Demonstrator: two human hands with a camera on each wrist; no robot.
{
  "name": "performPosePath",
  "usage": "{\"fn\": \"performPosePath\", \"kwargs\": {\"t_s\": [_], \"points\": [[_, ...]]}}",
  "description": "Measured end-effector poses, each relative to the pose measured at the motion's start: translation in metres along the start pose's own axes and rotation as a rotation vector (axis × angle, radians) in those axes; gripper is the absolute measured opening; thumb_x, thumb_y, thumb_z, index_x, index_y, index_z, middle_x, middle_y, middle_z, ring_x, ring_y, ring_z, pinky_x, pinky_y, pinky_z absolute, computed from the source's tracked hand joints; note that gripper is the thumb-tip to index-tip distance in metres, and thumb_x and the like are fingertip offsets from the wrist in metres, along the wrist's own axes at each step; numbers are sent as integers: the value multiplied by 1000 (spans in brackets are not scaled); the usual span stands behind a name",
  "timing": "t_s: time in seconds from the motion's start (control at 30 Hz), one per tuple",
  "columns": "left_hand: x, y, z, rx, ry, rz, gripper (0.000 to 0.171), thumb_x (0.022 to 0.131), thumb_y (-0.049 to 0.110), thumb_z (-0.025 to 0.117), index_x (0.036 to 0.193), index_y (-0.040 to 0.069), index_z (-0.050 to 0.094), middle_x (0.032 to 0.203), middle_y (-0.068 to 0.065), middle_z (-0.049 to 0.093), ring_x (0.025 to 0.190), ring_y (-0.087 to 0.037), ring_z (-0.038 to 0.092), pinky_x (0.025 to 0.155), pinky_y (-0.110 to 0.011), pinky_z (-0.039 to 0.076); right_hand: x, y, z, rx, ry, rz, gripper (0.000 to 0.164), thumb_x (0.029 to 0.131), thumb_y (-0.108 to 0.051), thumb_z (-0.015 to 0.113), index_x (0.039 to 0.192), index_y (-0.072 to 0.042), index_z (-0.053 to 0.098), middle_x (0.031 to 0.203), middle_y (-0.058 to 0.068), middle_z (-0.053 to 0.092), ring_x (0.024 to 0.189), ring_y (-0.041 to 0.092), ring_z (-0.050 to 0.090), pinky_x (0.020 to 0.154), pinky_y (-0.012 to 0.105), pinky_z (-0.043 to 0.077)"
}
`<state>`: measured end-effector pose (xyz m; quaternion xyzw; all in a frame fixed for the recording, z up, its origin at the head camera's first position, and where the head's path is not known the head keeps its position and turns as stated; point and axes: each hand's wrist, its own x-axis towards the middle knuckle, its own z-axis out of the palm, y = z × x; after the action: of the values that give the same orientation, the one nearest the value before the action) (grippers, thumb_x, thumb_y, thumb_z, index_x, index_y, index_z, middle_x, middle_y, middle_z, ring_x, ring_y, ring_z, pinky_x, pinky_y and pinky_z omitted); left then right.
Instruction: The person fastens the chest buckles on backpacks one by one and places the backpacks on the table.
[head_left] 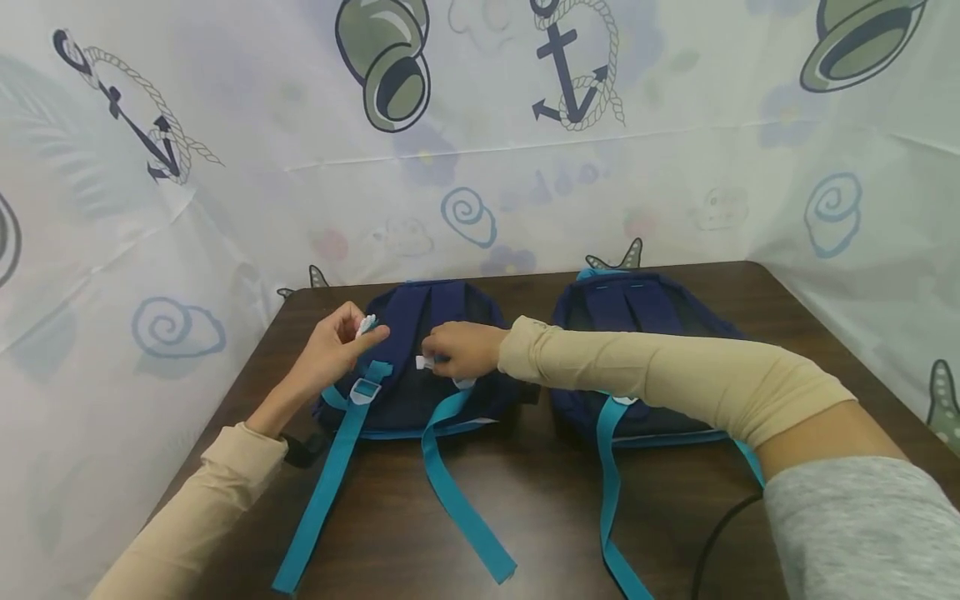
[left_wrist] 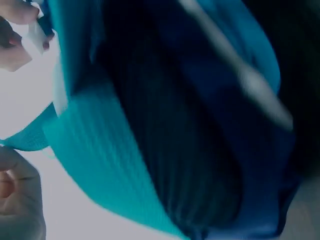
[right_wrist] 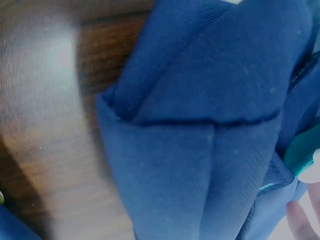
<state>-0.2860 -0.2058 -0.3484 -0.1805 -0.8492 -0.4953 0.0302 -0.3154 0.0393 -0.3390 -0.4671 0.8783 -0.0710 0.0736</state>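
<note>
A navy backpack (head_left: 397,417) with turquoise straps lies on the table, both hands over it. My left hand (head_left: 336,346) pinches a white plastic buckle piece (head_left: 367,324) between thumb and fingers at the bag's left side. In my right hand (head_left: 467,348), fingers curl round another white buckle piece (head_left: 423,362) above the bag's middle. The two pieces are apart. Below the left hand, a white strap adjuster (head_left: 362,391) sits on a turquoise strap (head_left: 322,496). A second turquoise strap (head_left: 465,508) hangs toward the near side from below the right hand.
A second, similar backpack (head_left: 637,304) lies to the right, partly behind the right forearm, its turquoise strap (head_left: 611,500) trailing forward. A black cable (head_left: 708,542) runs near it. The brown wooden table (head_left: 555,500) is backed by a printed white cloth (head_left: 510,192).
</note>
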Motion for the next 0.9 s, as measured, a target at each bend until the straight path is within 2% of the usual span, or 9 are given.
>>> {"fn": "performPosePath", "kwargs": {"t_s": [0.07, 0.17, 0.4, 0.6, 0.77, 0.9], "points": [[0, -2, 0, 8, -46, -43, 35, 95, 37, 69, 92, 13, 43, 69, 4, 41, 53, -11, 42, 50, -29, 40, -3, 0, -1, 25, 13, 10, 25, 100, -17, 59, 121, -6, 66, 115, 8, 66, 105, 19, 61, 96, 31, 50], [0, -3, 1, -5, -110, -78, 36, 92, 35, 72, 94, 13, 43, 70, 2, 45, 55, -14, 47, 51, -32, 45, -5, 0, -3, 32, 25, 8, 26, 101, -17, 57, 123, -5, 65, 114, 9, 66, 104, 20, 60, 95, 32, 50], [2, 1, 5, 60, -245, -10, 37, 88, 27, 78, 97, 7, 48, 74, -5, 54, 58, -23, 55, 53, -36, 53, -11, 1, -11, -7, 36, 14, 26, 102, -19, 56, 124, -8, 65, 112, 6, 65, 101, 19, 56, 93, 33, 48], [4, 2, 9, 173, -263, -1, 33, 83, 28, 83, 96, 12, 57, 80, -7, 58, 67, -24, 58, 54, -36, 55, -20, 2, -17, -13, 93, -11, 25, 98, -17, 61, 120, -7, 67, 108, 7, 65, 99, 20, 55, 91, 33, 48], [8, 2, 14, 323, -242, 54, 32, 82, 24, 84, 103, 15, 62, 90, -3, 62, 76, -19, 60, 60, -31, 55, -21, 2, -17, -18, 130, -34, 25, 96, -16, 62, 118, -6, 68, 107, 8, 66, 98, 21, 55, 89, 33, 49], [10, 2, 17, 411, -222, 84, 27, 81, 23, 84, 101, 14, 69, 85, -1, 66, 77, -15, 61, 66, -29, 53, -19, 2, -15, -38, 122, -46, 27, 97, -18, 62, 121, -6, 69, 108, 7, 66, 97, 20, 55, 88, 31, 49]]}}
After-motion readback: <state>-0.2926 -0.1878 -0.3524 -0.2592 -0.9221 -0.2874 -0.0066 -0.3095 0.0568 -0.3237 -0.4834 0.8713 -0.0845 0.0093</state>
